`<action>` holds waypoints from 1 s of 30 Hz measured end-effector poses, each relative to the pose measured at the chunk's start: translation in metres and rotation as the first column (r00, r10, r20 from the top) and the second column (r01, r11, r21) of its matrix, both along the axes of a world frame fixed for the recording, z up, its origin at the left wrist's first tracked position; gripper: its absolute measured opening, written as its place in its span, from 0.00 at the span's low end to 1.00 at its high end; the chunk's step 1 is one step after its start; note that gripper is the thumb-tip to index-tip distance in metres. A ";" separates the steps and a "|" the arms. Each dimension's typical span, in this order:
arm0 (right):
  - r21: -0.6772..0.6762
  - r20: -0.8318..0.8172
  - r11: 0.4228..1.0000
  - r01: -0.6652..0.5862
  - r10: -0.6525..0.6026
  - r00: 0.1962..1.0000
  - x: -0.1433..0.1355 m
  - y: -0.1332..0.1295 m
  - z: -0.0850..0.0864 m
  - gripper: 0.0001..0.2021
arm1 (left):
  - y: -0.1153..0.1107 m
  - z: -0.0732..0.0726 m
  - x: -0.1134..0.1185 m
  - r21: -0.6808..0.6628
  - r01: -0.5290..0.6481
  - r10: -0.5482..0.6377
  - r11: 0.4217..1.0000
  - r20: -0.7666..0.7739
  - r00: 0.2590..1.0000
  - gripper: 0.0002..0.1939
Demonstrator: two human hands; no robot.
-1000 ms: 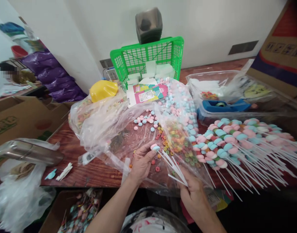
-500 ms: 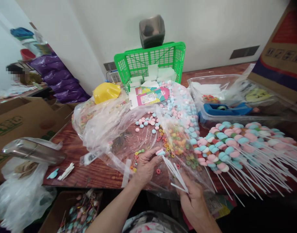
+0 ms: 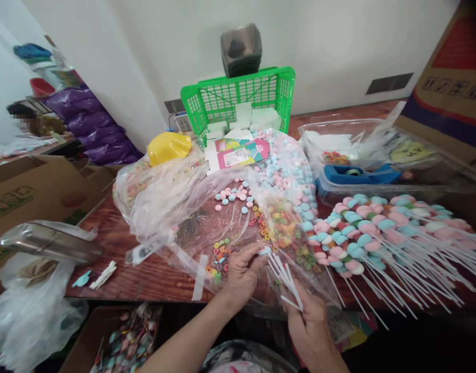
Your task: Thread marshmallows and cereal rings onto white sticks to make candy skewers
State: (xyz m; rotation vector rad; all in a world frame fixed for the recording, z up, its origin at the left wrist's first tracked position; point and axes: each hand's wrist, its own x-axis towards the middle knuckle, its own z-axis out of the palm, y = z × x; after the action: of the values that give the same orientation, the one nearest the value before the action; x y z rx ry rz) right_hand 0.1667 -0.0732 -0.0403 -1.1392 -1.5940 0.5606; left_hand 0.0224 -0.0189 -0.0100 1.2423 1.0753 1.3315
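Head view: a small pale-blue rounded candy (image 3: pixel 264 250) pinched in the left hand (image 3: pixel 241 272), beside thin white sticks (image 3: pixel 283 274) bunched in the right hand (image 3: pixel 307 321)'s closed grip, above the reddish wooden worktop (image 3: pixel 119 259). Uneven pinching could drop the candy; a slackened hold, the sticks.

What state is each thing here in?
Left hand: pinching a pale candy
Right hand: gripping white sticks
Candy skewers: heaped together
Colored rings: loose
Green crate: open, partly filled
Tape dispenser: loaded with tape
Lower cardboard box: open, partly filled
Steel flask: standing or lying, unclear
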 end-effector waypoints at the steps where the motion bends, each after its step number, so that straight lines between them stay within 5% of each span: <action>1: -0.001 -0.016 1.000 0.021 -0.021 1.000 0.000 0.000 -0.002 0.16 | -0.003 0.000 0.003 0.017 0.071 -0.070 0.997 -0.047 0.996 0.11; 4: -0.009 -0.053 0.997 0.073 -0.073 0.996 0.001 0.004 -0.007 0.13 | -0.015 0.002 0.012 0.089 0.213 -0.198 0.973 -0.149 0.969 0.12; 7: -0.068 -0.094 0.988 0.138 -0.144 0.985 0.006 0.009 -0.006 0.10 | -0.019 0.004 0.012 0.093 0.221 -0.210 0.971 -0.123 0.970 0.14; 10: -0.236 -0.255 0.950 0.205 -0.264 0.930 0.009 0.015 0.000 0.10 | 0.000 0.006 -0.002 0.034 0.155 -0.151 0.987 -0.105 0.983 0.18; 12: -0.355 -0.384 0.919 0.174 -0.313 0.869 0.009 0.018 0.003 0.11 | 0.028 0.008 -0.015 0.083 0.050 -0.031 0.995 -0.223 0.974 0.16; 14: -0.396 -0.434 0.908 0.139 -0.319 0.843 0.007 0.019 0.004 0.12 | 0.064 0.011 -0.023 0.195 0.115 0.000 0.974 -0.508 0.861 0.11; 16: -0.355 -0.384 0.926 0.129 -0.270 0.883 0.006 0.021 0.001 0.12 | 0.096 0.013 -0.025 0.235 0.289 -0.005 0.928 -0.767 0.642 0.10; 20: -0.227 -0.217 0.966 0.126 -0.176 0.960 0.006 0.023 -0.004 0.09 | 0.129 0.013 -0.022 0.126 0.536 -0.081 0.835 -0.935 0.346 0.09; 26: -0.203 -0.146 0.970 0.131 -0.162 0.976 0.012 0.024 0.002 0.10 | 0.114 0.009 -0.044 0.073 0.578 -0.078 0.813 -0.969 0.233 0.10; 30: -0.209 -0.102 0.975 0.075 -0.098 0.990 0.008 0.023 0.001 0.10 | 0.106 0.005 -0.054 0.112 0.601 -0.052 0.791 -0.967 0.248 0.10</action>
State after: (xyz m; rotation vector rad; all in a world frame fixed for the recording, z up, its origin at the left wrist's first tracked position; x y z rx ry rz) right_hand 0.1750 -0.0498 -0.0395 -1.3011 -1.4067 0.7312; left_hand -0.0311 0.0868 -0.0048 2.6808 1.0939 0.3491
